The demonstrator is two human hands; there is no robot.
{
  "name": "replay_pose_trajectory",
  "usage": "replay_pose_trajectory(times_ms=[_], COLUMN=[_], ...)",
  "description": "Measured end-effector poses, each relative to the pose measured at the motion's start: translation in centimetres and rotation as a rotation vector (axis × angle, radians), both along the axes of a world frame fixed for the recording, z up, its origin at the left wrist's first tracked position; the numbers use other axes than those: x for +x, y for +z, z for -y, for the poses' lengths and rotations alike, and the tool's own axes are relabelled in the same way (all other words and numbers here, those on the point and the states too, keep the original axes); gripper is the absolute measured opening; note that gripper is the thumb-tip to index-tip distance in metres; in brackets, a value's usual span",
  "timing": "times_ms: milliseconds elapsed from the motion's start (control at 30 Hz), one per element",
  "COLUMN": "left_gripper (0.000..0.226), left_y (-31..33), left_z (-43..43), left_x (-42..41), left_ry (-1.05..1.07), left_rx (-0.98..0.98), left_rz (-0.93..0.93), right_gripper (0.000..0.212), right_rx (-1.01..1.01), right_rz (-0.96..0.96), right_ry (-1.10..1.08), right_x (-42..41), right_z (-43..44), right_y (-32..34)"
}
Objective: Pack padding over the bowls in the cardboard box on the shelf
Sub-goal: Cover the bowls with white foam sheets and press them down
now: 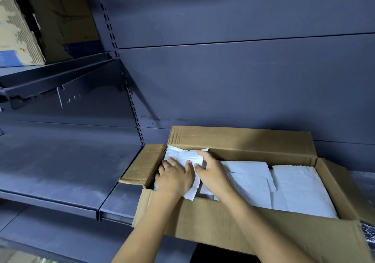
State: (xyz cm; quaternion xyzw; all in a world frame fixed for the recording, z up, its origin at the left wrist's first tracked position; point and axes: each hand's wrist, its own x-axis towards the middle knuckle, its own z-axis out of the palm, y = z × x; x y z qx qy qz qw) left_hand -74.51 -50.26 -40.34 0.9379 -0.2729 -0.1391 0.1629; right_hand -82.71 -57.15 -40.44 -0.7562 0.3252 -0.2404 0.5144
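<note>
The left hand lies flat with fingers spread, pressing a white padding sheet into the left end of the cardboard box, likely to seat it. The right hand steadies the sheet's edge; whether it pinches or presses, I cannot tell. More sheets hide the bowls. The box sits on the shelf.

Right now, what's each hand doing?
Left hand: open, pressing flat on the white crumpled paper padding.
Right hand: grip closed on that padding's edge.
</note>
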Motion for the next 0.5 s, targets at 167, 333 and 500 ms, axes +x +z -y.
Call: replay_pose_trajectory(times_ms=[167, 333, 500], left_gripper=[0.073, 0.06, 0.052], left_y=[0.1, -0.8, -0.6], left_z=[0.2, 0.3, -0.2], left_x=[0.3, 2.5, 2.8], left_ry=[0.017, 0.074, 0.058], left_rx=[0.016, 0.0, -0.039], left_rz=[-0.037, -0.101, -0.054], right_gripper=[0.048, 0.043, 0.05], right_rx=[-0.021, -0.056, -0.079], right_rz=[0.018, -0.028, -0.061], right_ry=[-0.008, 0.032, 0.064], right_x=[0.1, 0.1, 0.1], right_z=[0.0, 0.1, 0.1], right_y=[-0.1, -0.5, -0.6])
